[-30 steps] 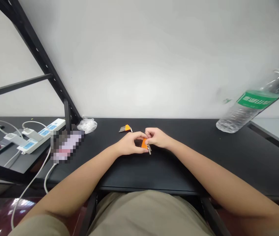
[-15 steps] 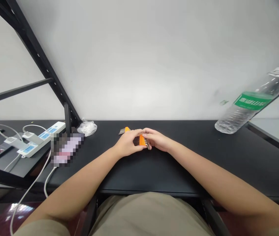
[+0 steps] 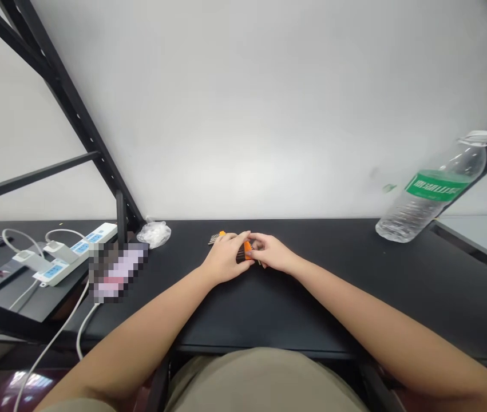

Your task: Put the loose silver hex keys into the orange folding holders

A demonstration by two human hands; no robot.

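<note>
A hex key set with orange plastic ends and thin metal rods lies on the black table in front of me. My left hand is wrapped over its middle from the left, thumb toward me, and hides much of it. At the far left end, several metal tips poke out past an orange end piece. My right hand pinches at the right end, with the fingertips against the orange piece and the rod ends. Whether a single key is between those fingers is too small to tell.
To the left are a crumpled clear plastic bag, a blurred phone-like thing and a white power strip with plugs and cables. A tilted plastic bottle with a green label is at the right. Black frame bars rise on the left.
The view has tilted up slightly, so everything sits lower. My left hand lies flatter over the hex key set, and my right fingers have curled more at its right end.
</note>
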